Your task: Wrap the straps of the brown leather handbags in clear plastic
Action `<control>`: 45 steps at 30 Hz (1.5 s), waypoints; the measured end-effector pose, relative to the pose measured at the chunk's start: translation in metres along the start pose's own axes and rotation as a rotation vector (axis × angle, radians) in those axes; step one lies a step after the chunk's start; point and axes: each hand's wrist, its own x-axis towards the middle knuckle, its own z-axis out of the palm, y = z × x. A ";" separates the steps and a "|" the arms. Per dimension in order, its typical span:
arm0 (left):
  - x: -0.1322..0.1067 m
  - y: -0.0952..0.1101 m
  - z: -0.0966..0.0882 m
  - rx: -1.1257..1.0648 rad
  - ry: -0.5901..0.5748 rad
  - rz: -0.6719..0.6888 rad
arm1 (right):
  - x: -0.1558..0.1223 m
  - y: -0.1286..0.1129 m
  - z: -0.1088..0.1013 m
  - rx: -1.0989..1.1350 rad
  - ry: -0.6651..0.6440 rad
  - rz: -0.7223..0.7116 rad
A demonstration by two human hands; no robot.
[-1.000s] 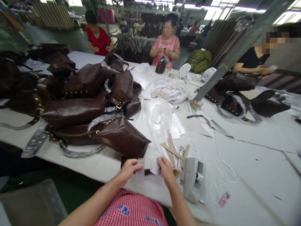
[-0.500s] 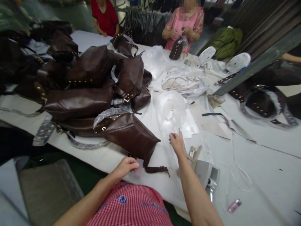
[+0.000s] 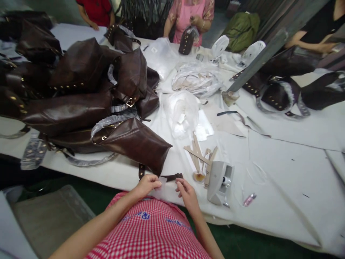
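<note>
My left hand (image 3: 147,184) is closed in a pinch on a small clear plastic piece (image 3: 162,180) at the table's near edge. My right hand (image 3: 185,192) is beside it, fingers curled near the end of a dark brown strap (image 3: 172,177) that runs from under a brown leather bag (image 3: 134,142). Whether the right fingers actually grip the strap or the plastic is not clear.
A heap of brown studded bags (image 3: 78,86) fills the left of the white table (image 3: 283,172). Beige cardboard strips (image 3: 198,156), a grey tape dispenser (image 3: 219,181), a pink lighter (image 3: 249,199) and white plastic wrap (image 3: 183,111) lie nearby. Other people work at the far side.
My right hand has come back from the plastic wrap to the near edge beside my left hand. The view has tilted and shifted.
</note>
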 end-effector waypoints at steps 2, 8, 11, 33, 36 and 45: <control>0.003 0.008 0.018 0.090 -0.052 0.059 | -0.009 -0.006 0.008 0.114 -0.069 0.015; 0.012 0.028 0.071 0.462 -0.224 0.308 | -0.037 0.007 -0.008 0.452 0.177 0.085; 0.027 0.038 0.096 0.834 -0.177 0.570 | -0.058 0.023 -0.033 0.609 0.397 0.096; 0.063 0.035 0.118 0.817 -0.228 0.663 | -0.095 0.067 -0.060 0.350 0.511 0.150; 0.029 0.016 0.082 0.579 -0.159 0.393 | -0.068 0.040 -0.048 0.182 0.285 0.091; -0.047 -0.016 0.016 -0.219 -0.110 0.136 | -0.009 -0.027 0.038 0.041 -0.177 -0.098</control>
